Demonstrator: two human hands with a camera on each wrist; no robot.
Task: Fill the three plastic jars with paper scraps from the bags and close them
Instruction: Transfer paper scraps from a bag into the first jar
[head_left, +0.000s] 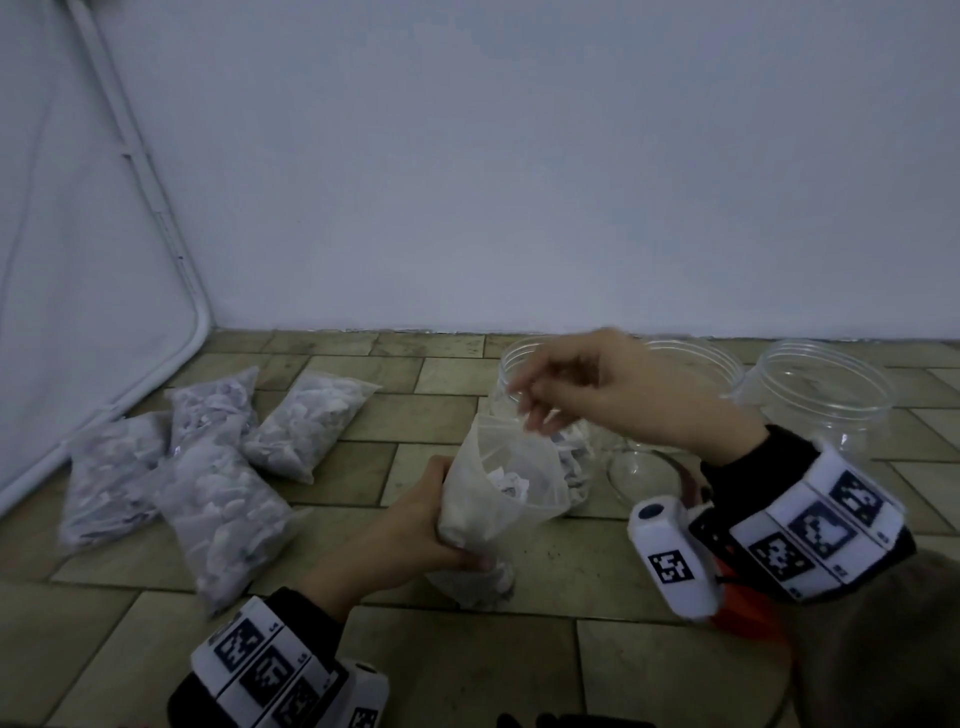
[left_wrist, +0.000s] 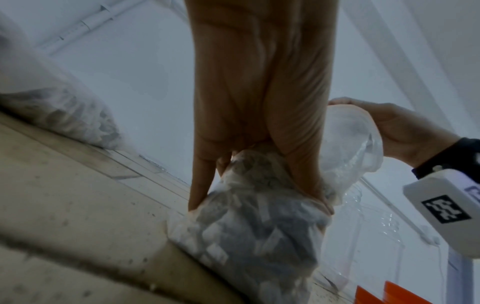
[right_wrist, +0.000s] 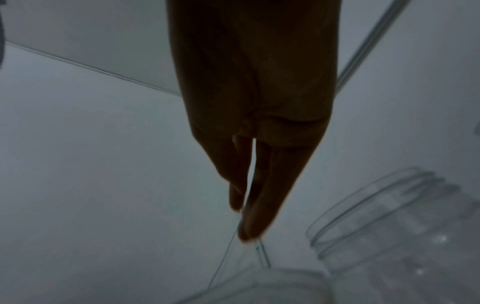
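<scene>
My left hand (head_left: 462, 525) (left_wrist: 259, 195) grips the lower part of an opened clear bag of paper scraps (head_left: 498, 483) (left_wrist: 259, 236), which stands on the tiled floor. My right hand (head_left: 535, 415) (right_wrist: 244, 218) pinches the bag's upper rim beside the mouth of the nearest clear jar (head_left: 576, 467); that jar holds some scraps. A second jar (head_left: 701, 358) is mostly hidden behind my right hand. The third jar (head_left: 826, 384) stands open at the far right. A jar's threaded mouth (right_wrist: 376, 226) shows in the right wrist view.
Several sealed bags of scraps (head_left: 208, 467) lie in a heap on the tiles (head_left: 467, 649) to the left. A white framed panel (head_left: 104, 260) leans at the far left, with a white wall behind the jars. Something orange (head_left: 748, 618) lies under my right wrist.
</scene>
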